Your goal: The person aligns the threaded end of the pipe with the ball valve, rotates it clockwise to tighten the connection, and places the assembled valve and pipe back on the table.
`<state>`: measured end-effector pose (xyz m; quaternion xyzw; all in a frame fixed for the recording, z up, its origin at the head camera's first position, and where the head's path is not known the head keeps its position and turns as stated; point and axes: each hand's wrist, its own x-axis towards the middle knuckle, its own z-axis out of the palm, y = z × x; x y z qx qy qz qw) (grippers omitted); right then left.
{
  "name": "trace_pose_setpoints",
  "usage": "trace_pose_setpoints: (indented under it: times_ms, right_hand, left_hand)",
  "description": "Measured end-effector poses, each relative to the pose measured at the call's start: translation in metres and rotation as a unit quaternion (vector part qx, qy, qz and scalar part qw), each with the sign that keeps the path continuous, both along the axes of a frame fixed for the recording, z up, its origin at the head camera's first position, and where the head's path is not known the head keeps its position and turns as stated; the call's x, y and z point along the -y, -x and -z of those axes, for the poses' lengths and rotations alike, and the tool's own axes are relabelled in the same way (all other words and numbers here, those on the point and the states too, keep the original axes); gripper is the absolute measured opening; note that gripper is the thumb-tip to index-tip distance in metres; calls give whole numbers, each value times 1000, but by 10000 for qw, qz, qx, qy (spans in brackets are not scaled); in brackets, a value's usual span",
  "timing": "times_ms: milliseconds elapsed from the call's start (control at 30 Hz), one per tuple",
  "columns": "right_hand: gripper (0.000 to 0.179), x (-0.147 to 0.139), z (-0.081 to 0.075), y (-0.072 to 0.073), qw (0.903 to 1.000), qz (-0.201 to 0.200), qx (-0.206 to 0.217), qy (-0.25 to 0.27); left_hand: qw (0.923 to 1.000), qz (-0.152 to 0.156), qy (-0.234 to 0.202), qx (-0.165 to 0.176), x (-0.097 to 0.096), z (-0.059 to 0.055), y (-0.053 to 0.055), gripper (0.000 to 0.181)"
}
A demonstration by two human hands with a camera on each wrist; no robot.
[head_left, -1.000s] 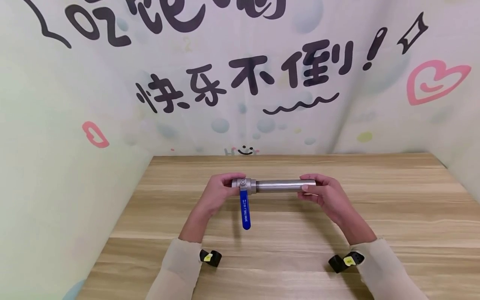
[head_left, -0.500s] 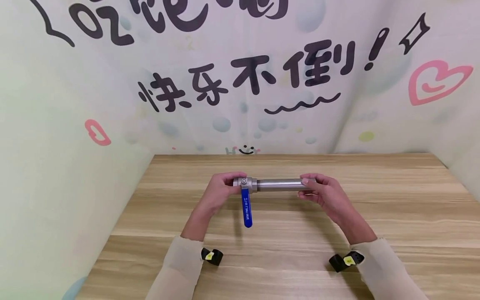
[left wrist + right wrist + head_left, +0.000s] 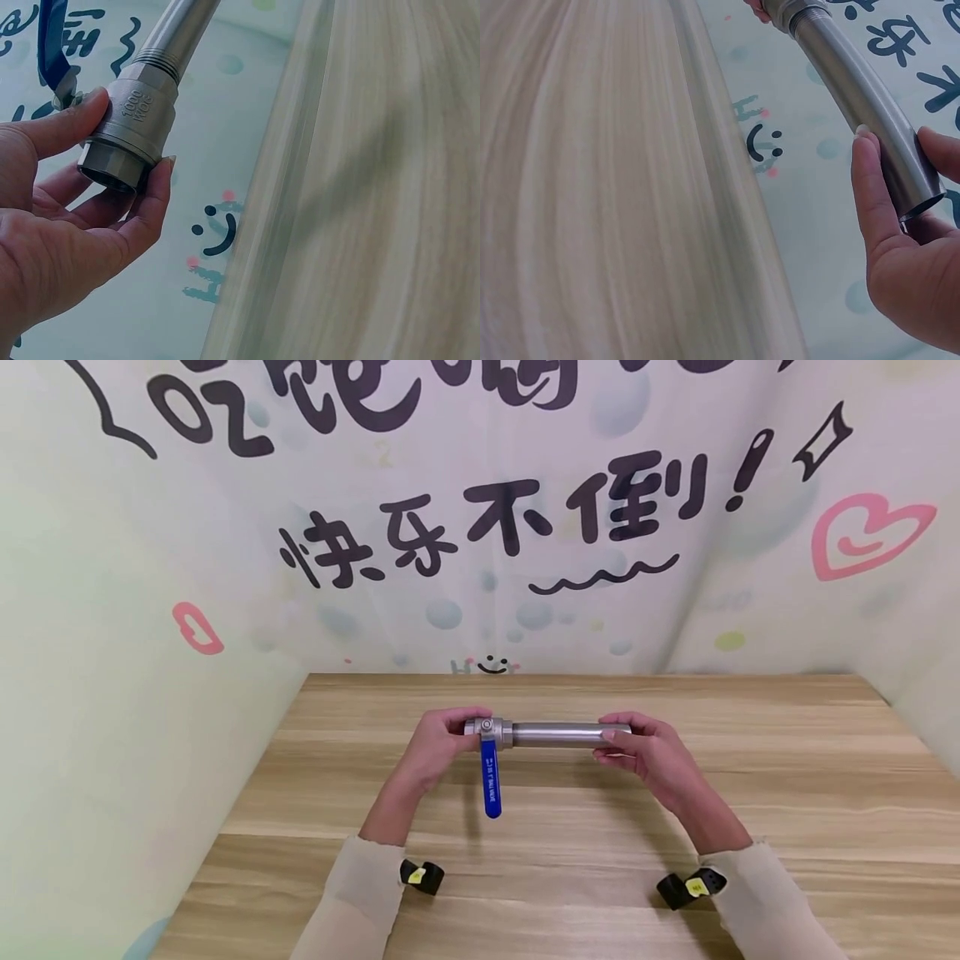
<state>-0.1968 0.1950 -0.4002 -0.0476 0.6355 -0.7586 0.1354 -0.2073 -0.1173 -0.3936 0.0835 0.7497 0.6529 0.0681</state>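
A steel ball valve (image 3: pixel 139 112) with a blue lever handle (image 3: pixel 491 779) is joined to a straight metal pipe (image 3: pixel 555 735). Threads show at the joint in the left wrist view. My left hand (image 3: pixel 435 747) grips the valve body at its open hex end, thumb on top and fingers beneath. At the far end of the pipe, my right hand (image 3: pixel 652 752) pinches it between thumb and fingers. Both pieces are held level above the table, the lever pointing toward me. The pipe's open end shows in the right wrist view, close to the right palm.
A wood-grain table (image 3: pixel 555 877) lies below, with the shadows of hands and valve on it. Behind it hangs a pale printed cloth wall (image 3: pixel 480 618) with black lettering and pink hearts. Black wrist cameras sit at both sleeves.
The right thumb shifts slightly along the pipe's end and back again. The head view tilts a little. Both hands keep their hold on valve and pipe.
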Motion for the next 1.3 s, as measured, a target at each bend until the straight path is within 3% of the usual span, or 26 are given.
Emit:
trace_pose_setpoints:
  times_ms: [233,567,733,1067,1300]
  right_hand:
    - [30,1,1,0,9994,20,-141,-321]
    - [24,1,-1,-3,9984,-146,-522,131]
    - [20,0,-2,-3,9991,-115,-409,34]
    - [41,1,-1,-2,9992,-32,-310,-239]
    - [28,0,0,-3,9977,-115,-650,-129]
  left_hand:
    - [10000,-21,26,21,0,-1,-1,33]
    - [10000,-58,31,18,0,-2,-2,33]
    - [10000,-26,51,9,1,-2,-1,33]
    - [10000,18,20,-25,1,-3,-2,33]
    - [10000,0,-32,-20,0,-5,-4,33]
